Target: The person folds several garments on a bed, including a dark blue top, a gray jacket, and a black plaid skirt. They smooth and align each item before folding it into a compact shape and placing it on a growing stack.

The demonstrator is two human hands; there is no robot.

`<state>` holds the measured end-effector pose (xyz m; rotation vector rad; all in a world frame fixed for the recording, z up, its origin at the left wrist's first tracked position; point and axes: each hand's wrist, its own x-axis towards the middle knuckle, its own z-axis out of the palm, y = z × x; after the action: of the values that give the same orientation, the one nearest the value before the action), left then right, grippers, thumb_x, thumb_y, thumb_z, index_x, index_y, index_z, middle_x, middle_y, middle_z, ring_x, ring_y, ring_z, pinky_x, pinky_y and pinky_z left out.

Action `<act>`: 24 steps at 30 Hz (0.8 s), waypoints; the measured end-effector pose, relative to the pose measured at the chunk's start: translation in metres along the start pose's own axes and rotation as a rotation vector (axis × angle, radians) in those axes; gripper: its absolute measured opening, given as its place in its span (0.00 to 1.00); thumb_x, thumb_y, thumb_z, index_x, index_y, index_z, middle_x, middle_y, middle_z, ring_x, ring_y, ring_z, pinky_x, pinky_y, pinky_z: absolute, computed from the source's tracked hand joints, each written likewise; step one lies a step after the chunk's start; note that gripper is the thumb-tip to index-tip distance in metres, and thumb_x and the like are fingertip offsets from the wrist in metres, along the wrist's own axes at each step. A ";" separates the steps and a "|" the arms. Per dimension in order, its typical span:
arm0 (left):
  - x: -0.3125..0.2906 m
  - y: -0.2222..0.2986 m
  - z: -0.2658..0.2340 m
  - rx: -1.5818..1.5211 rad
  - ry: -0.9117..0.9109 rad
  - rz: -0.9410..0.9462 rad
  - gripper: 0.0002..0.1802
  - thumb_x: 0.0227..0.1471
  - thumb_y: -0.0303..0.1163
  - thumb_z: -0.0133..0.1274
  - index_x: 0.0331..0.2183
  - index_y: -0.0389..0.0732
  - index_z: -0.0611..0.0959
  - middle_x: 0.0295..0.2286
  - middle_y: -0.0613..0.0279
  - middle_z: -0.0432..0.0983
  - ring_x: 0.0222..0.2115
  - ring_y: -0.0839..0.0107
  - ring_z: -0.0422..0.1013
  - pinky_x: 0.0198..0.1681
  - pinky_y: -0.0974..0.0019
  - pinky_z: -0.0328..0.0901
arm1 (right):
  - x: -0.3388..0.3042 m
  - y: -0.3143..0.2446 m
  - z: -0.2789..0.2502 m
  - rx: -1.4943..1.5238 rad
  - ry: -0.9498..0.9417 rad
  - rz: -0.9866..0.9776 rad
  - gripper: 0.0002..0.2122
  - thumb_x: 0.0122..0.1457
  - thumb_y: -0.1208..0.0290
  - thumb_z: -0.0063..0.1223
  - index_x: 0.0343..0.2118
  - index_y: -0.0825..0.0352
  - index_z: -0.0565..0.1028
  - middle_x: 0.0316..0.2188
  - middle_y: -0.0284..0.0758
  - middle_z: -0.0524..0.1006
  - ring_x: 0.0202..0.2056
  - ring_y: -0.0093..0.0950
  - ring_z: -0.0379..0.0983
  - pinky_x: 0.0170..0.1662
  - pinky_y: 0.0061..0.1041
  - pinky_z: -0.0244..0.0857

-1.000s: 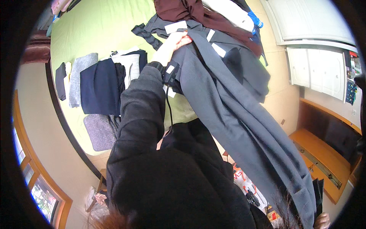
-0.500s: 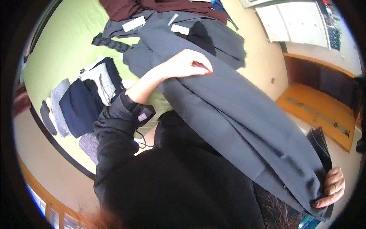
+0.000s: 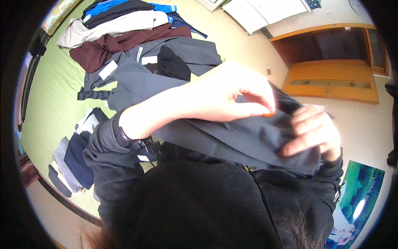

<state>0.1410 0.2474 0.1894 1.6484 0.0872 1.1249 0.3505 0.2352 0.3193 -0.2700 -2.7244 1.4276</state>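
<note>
Dark grey trousers (image 3: 215,137) stretch from the bed across the front of my body. My left hand (image 3: 236,93) is pinched closed on the cloth, thumb and index finger curled together. My right hand (image 3: 313,130), slightly blurred, is wrapped around the leg end at the right. The two hands are close together, and the leg bunches between them. The upper part of the trousers lies on the bed beside a grey garment (image 3: 207,52) with white tags (image 3: 108,69). A crumpled black cloth item (image 3: 173,64) rests on top there.
A green sheet (image 3: 45,95) covers the bed. Maroon (image 3: 97,52), beige (image 3: 116,25) and blue (image 3: 112,6) clothes lie spread at its far end. Folded dark and grey clothes (image 3: 76,159) sit at the left. A wooden panel (image 3: 331,81) and white cabinet (image 3: 257,14) stand beyond.
My right hand has come up and inward with the leg end, nearer my left hand. My left hand has moved right along the trousers. The view has shifted, showing more of the bed's far end.
</note>
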 end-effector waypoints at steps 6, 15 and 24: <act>0.024 0.020 0.009 0.197 -0.123 0.134 0.08 0.42 0.28 0.59 0.30 0.40 0.82 0.26 0.61 0.77 0.29 0.68 0.74 0.35 0.69 0.67 | -0.004 0.009 0.030 -0.126 0.468 -0.075 0.12 0.51 0.62 0.55 0.25 0.69 0.76 0.15 0.35 0.70 0.16 0.29 0.66 0.22 0.27 0.58; 0.021 0.002 0.024 0.148 -0.353 -0.239 0.07 0.42 0.28 0.59 0.25 0.35 0.78 0.24 0.61 0.72 0.26 0.75 0.70 0.31 0.73 0.67 | -0.032 0.012 0.022 -0.158 0.284 -0.176 0.09 0.49 0.68 0.58 0.24 0.69 0.72 0.14 0.33 0.64 0.14 0.29 0.60 0.17 0.26 0.52; 0.009 0.000 0.019 -0.074 -0.234 -0.356 0.04 0.48 0.22 0.51 0.29 0.37 0.73 0.25 0.68 0.68 0.26 0.82 0.65 0.32 0.76 0.62 | -0.039 0.002 0.041 -0.232 0.480 -0.205 0.08 0.47 0.61 0.45 0.29 0.56 0.66 0.25 0.38 0.63 0.26 0.36 0.59 0.31 0.35 0.57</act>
<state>0.1590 0.2384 0.1955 1.6092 0.1782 0.6552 0.3839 0.1964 0.2960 -0.2893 -2.4281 0.8588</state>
